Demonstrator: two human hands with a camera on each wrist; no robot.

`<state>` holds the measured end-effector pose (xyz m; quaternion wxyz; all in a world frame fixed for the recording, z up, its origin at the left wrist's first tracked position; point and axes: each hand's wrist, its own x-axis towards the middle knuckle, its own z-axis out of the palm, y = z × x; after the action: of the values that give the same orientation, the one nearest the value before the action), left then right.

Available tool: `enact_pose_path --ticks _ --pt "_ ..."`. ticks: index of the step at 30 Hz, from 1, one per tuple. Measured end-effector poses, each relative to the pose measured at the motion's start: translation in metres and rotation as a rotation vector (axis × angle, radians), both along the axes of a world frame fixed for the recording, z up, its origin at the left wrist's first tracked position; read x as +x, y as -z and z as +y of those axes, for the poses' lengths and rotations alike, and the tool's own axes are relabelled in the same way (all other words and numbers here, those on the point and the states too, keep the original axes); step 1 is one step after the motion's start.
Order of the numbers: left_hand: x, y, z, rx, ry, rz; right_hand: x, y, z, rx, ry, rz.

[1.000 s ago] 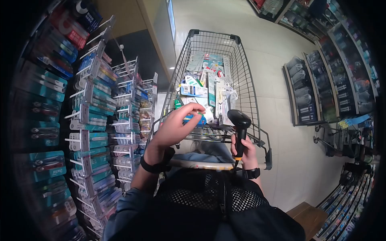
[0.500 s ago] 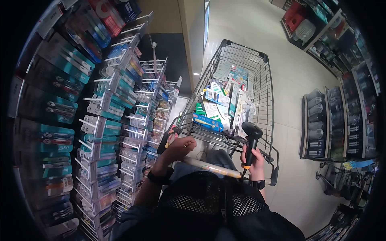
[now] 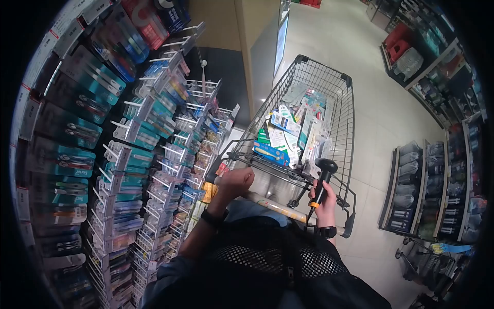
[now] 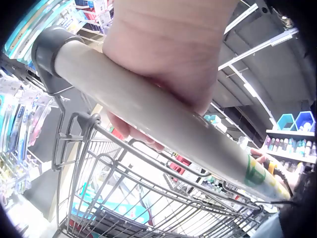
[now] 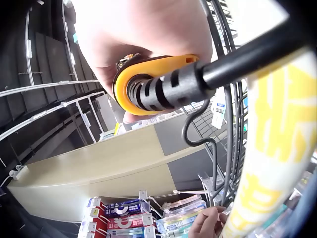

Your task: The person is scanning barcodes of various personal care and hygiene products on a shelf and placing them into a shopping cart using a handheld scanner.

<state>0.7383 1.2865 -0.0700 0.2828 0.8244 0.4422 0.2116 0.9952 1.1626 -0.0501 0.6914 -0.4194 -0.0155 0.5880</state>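
Note:
My left hand [image 3: 235, 183] grips the left end of the shopping cart's pale handle [image 3: 275, 207]. In the left wrist view the palm lies on top of the bar, and fingertips [image 4: 133, 133] show beneath it. My right hand [image 3: 325, 203] holds a black and orange handheld barcode scanner [image 3: 326, 166] upright by its grip, close to the handle's right end. A black cable [image 5: 247, 54] runs from the scanner's base in the right wrist view. In the cart basket [image 3: 354, 118], a blue toothbrush pack [image 3: 270, 153] lies nearest me, among several boxes and packs.
Racks of hanging toothbrush packs [image 3: 77, 134] stand close along the left. Beyond them is a dark and tan partition [image 3: 221, 67]. Pale tiled floor [image 3: 365, 170] runs along the cart's right side, with shelves [image 3: 409, 180] farther right and another cart [image 3: 424, 262] at lower right.
My left hand has come back from over the blue toothbrush pack to the cart handle. The head view has turned, so the cart appears farther right and tilted. My right hand keeps the scanner.

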Motion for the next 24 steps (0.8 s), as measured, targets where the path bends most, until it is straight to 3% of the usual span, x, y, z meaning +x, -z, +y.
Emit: enact_pose_path --ticks 1,3,9,11,13,14,17,20,21,23,24 --pt "0.005 -0.004 0.004 -0.005 -0.001 0.004 0.004 -0.004 0.004 -0.005 0.006 -0.016" --pt "0.014 -0.014 0.011 -0.264 -0.030 0.037 0.020 0.009 0.006 -0.001 0.004 -0.005" --pt "0.026 -0.018 0.033 -0.437 0.028 0.029 0.041 0.003 0.026 0.004 0.055 -0.087" --pt "0.024 -0.023 0.047 -0.805 0.129 -0.243 0.047 0.002 0.031 0.011 0.066 -0.095" --pt "0.009 -0.029 0.066 -1.066 0.090 -0.795 0.054 0.003 0.036 -0.015 0.061 -0.089" --pt "0.002 -0.036 0.077 -1.011 -0.009 -0.941 0.059 0.009 0.037 -0.012 0.064 -0.100" --pt "-0.024 -0.046 0.129 -0.602 -0.458 -1.022 0.068 0.015 0.041 -0.035 0.083 -0.130" --pt "-0.064 -0.026 0.196 -0.121 -0.784 -0.937 0.076 0.013 0.045 -0.078 0.117 -0.120" --pt "-0.066 -0.026 0.211 -0.062 -0.879 -0.939 0.077 0.011 0.048 -0.089 0.129 -0.132" --pt "-0.091 0.015 0.258 0.175 -1.082 -0.662 0.081 0.013 0.048 -0.088 0.121 -0.121" --pt "-0.094 0.015 0.271 0.179 -1.067 -0.652 0.081 0.012 0.050 -0.089 0.130 -0.126"
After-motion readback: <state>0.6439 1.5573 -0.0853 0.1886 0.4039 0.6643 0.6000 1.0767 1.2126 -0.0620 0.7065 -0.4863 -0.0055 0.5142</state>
